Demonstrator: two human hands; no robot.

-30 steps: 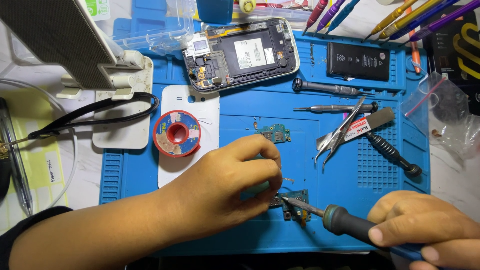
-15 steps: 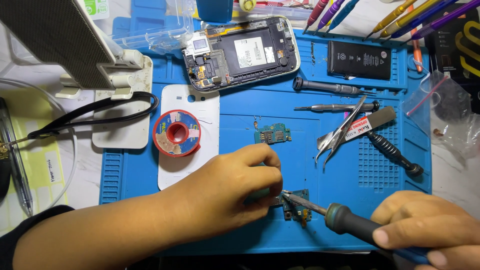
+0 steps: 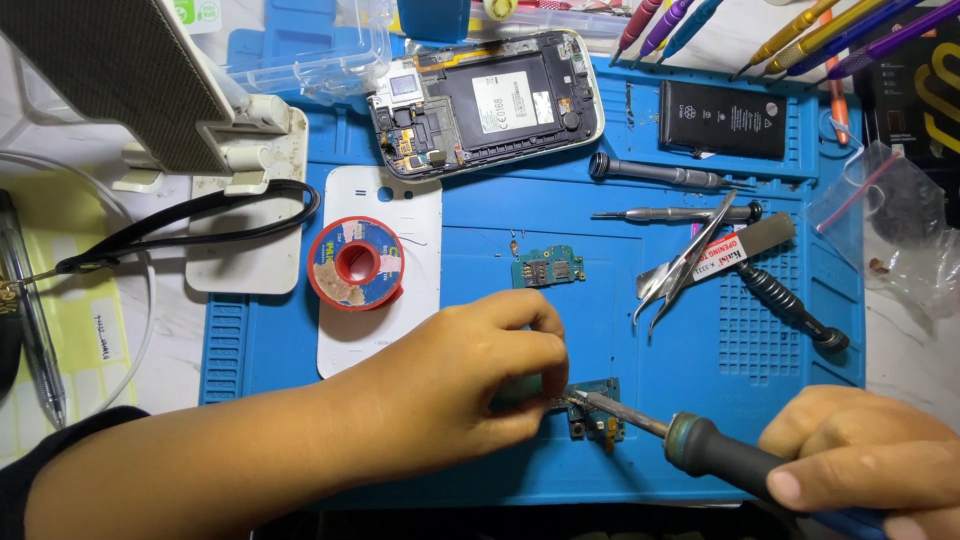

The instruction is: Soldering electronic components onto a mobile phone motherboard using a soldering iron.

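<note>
We are working over a blue repair mat (image 3: 300,350) that fills most of the frame, with a grey mesh-faced stand (image 3: 120,80) on its white base in the upper left. Our left hand (image 3: 470,385) comes in from the lower left and sits at the lower centre, fingers pinched narrowly on something small and greenish that we cannot make out, pressed right against the small circuit board (image 3: 598,410) lying on the mat at lower centre. Our right hand (image 3: 865,460), in the lower right corner, is wrapped firmly round the dark handle of a soldering iron (image 3: 700,445), whose metal tip slants up and left to touch that board beside our left fingertips. At the top centre lies an opened phone (image 3: 490,100) with its insides showing, and to its right a black battery (image 3: 722,118). A white phone back cover (image 3: 400,200) lies left of centre, with a red spool of solder (image 3: 356,262) resting on it. At right of centre sit two screwdrivers (image 3: 660,172), tweezers (image 3: 685,262) and a flat metal opening tool (image 3: 745,245). A second, smaller green board (image 3: 547,267) lies in the middle of the mat, well apart from both hands.
</note>
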